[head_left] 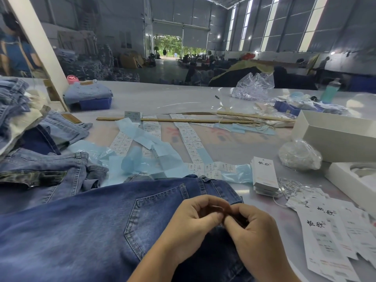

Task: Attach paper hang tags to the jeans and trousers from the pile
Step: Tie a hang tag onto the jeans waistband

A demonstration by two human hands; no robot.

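Both hands, left [195,218] & right [251,226], curled over jeans [91,226], pinching sth tiny, unclear; white box [333,137] open.

Big grey hall with tall metal walls [122,27]. Far ahead of the hands, a wide open doorway [167,45] showing green trees. High up on the right, long bright windows [270,23]. Smooth grey floor [166,68]. Nearby on the left, a slanting pale post [38,37].
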